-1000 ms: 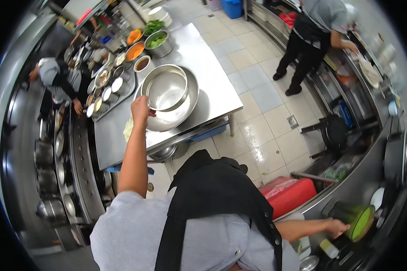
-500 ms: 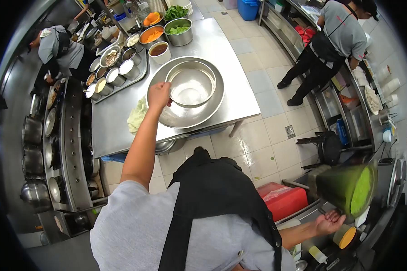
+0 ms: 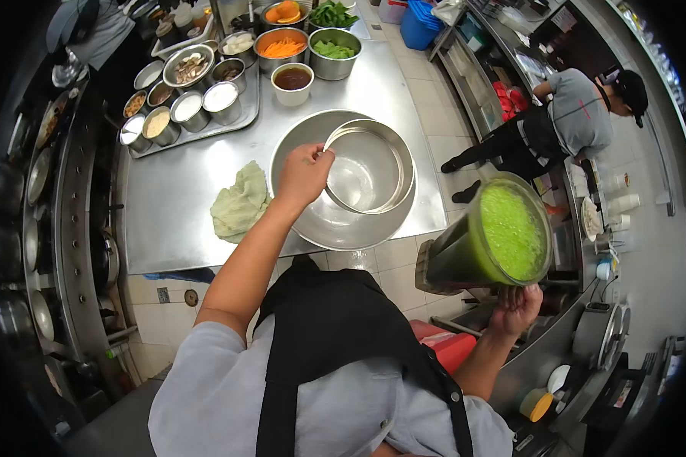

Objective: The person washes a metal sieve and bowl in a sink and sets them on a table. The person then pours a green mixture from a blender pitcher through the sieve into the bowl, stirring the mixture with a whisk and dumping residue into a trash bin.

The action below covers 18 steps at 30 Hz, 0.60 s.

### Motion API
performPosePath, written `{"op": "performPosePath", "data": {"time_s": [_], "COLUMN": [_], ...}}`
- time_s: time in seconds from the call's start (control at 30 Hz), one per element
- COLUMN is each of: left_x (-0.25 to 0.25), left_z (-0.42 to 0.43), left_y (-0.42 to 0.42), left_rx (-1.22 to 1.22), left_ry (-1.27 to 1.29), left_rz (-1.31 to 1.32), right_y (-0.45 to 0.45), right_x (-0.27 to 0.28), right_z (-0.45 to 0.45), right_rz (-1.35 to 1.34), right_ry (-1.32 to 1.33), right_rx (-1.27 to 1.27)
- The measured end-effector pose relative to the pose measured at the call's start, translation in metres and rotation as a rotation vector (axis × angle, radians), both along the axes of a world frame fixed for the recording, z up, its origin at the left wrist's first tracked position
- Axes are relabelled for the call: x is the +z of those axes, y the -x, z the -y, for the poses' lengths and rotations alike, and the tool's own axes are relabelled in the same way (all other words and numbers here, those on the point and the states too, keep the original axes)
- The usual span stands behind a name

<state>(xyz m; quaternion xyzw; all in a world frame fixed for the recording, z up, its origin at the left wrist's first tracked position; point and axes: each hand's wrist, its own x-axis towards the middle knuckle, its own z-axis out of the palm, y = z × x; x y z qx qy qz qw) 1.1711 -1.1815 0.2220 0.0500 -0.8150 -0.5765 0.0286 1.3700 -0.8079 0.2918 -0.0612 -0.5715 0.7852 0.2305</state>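
Observation:
My left hand (image 3: 305, 177) is closed on the rim of a round metal sieve (image 3: 367, 169). The sieve sits tilted in a wide steel bowl (image 3: 320, 232) on the steel table; whether it touches the bowl's bottom I cannot tell. Out to the right, my right hand (image 3: 517, 308) grips a large clear blender jug (image 3: 451, 255), its handle mostly hidden by the fingers. Frothy bright green liquid (image 3: 511, 228) fills much of the jug, which is tipped with its mouth toward me. A crumpled pale green cloth (image 3: 240, 204) lies left of the bowl.
Behind the bowl stand a tub of brown sauce (image 3: 293, 82), a pot of shredded carrot (image 3: 282, 47), a pot of cut greens (image 3: 334, 52) and a tray (image 3: 206, 129) of small containers. One co-worker (image 3: 572, 114) stands at the right counter, another (image 3: 91, 34) at far left.
The blender jug has come up and inward from the right counter, toward the bowl. My left hand has shifted the sieve toward the bowl's right side. My view has moved closer to the table.

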Motion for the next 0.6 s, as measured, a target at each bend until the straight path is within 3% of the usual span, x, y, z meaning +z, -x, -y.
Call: {"op": "performPosePath", "data": {"time_s": [0.13,0.33,0.6], "left_x": [-0.019,-0.016,-0.022], "left_z": [0.018,0.024,0.016], "left_y": [0.006,0.011,0.006], "left_rx": [-0.029,-0.045,0.030], "left_ry": [0.020,0.031,-0.017], "left_rz": [-0.141,-0.115,-0.138], "right_y": [0.036,0.074,0.108], "right_x": [0.012,0.029,0.050], "right_z": [0.039,0.068,0.076], "right_rz": [0.124,0.399,0.468], "right_ry": [-0.174,-0.441,-0.693], "right_rx": [0.052,0.182,0.309]}}
